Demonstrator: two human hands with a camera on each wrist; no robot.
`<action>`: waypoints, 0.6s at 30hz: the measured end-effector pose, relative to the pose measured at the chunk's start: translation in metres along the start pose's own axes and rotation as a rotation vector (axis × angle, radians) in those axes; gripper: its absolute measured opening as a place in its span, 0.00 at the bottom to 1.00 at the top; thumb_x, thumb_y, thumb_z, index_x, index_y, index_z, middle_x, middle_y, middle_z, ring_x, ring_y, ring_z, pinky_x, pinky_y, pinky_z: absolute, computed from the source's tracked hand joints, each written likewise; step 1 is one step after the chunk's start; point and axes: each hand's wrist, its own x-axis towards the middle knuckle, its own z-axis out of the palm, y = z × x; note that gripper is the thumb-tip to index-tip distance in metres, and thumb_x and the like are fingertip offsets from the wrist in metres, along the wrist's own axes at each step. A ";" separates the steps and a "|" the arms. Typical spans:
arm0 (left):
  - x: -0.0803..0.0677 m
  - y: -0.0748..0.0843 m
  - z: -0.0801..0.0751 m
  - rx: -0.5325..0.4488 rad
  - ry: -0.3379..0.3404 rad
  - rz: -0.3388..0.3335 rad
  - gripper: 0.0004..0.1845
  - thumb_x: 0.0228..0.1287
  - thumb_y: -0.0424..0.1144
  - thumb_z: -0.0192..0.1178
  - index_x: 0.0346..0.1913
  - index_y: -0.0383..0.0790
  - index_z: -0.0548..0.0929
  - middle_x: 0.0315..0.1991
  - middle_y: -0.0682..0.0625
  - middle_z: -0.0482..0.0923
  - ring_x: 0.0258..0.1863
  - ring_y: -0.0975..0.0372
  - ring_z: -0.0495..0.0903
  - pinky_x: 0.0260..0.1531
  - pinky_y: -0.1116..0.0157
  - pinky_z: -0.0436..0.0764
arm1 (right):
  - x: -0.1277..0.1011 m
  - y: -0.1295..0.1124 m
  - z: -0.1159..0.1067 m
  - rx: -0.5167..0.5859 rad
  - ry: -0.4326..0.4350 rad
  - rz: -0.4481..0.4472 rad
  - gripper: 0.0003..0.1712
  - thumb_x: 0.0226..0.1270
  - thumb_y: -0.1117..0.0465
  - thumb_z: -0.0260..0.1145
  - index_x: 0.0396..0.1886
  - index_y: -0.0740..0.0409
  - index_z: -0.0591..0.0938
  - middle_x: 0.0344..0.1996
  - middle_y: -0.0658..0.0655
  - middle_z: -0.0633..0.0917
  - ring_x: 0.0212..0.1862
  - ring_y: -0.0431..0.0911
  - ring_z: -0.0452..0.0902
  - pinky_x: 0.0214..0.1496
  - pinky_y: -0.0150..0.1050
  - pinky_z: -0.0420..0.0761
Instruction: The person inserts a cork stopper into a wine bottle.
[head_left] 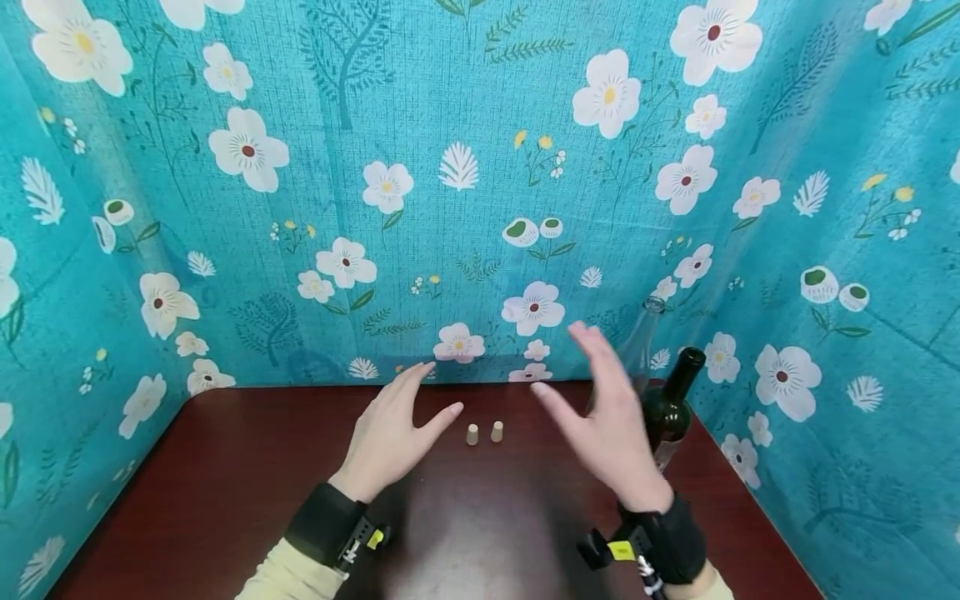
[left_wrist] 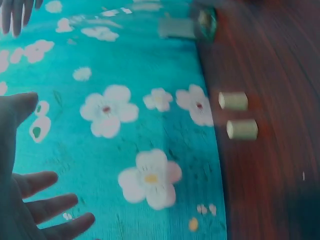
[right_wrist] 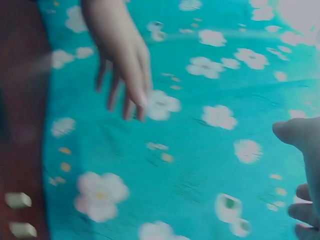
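1. Left hand flat and spread above the bench, holding nothing.
2. Right hand spread wide, empty, raised edge-on.
3. Two corks upright between hands, at 12 o'clock.
4. Dark bottle and clear bottle stand at 2 o'clock, likely staged for the corks.

Two corks are standing side by side on the desk, between the left hand and right hand. Two bottles are standing behind the right hand
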 end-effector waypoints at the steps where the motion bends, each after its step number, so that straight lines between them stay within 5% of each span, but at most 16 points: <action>1: -0.001 0.004 0.001 -0.028 0.004 0.010 0.45 0.66 0.72 0.56 0.76 0.45 0.68 0.72 0.46 0.68 0.69 0.50 0.68 0.59 0.43 0.74 | 0.000 0.001 -0.009 -0.010 0.055 -0.013 0.46 0.65 0.50 0.75 0.79 0.47 0.64 0.77 0.51 0.64 0.79 0.48 0.49 0.73 0.60 0.57; 4: -0.004 0.013 0.005 -0.099 0.001 0.044 0.44 0.66 0.71 0.57 0.77 0.48 0.67 0.72 0.49 0.68 0.69 0.53 0.68 0.60 0.45 0.74 | -0.003 0.005 -0.031 -0.040 0.193 0.018 0.48 0.63 0.55 0.77 0.79 0.48 0.64 0.78 0.49 0.62 0.80 0.48 0.44 0.73 0.63 0.53; 10: -0.006 0.023 0.015 -0.143 -0.021 0.089 0.42 0.68 0.70 0.55 0.77 0.50 0.67 0.72 0.52 0.69 0.70 0.56 0.68 0.63 0.47 0.70 | -0.009 0.035 -0.052 -0.041 0.356 0.271 0.54 0.66 0.49 0.75 0.83 0.43 0.53 0.81 0.43 0.49 0.80 0.40 0.35 0.76 0.58 0.43; 15: -0.007 0.026 0.021 -0.137 -0.033 0.097 0.41 0.68 0.71 0.53 0.76 0.50 0.68 0.71 0.53 0.70 0.69 0.58 0.68 0.64 0.47 0.70 | -0.018 0.081 -0.043 0.031 0.343 0.547 0.62 0.62 0.38 0.74 0.83 0.38 0.43 0.81 0.44 0.45 0.80 0.43 0.39 0.75 0.61 0.45; 18: -0.009 0.028 0.023 -0.142 -0.050 0.094 0.41 0.68 0.70 0.55 0.76 0.50 0.68 0.71 0.53 0.69 0.70 0.58 0.68 0.64 0.47 0.69 | -0.031 0.113 -0.026 0.039 0.333 0.627 0.61 0.57 0.35 0.76 0.82 0.40 0.51 0.78 0.50 0.58 0.76 0.49 0.53 0.71 0.62 0.57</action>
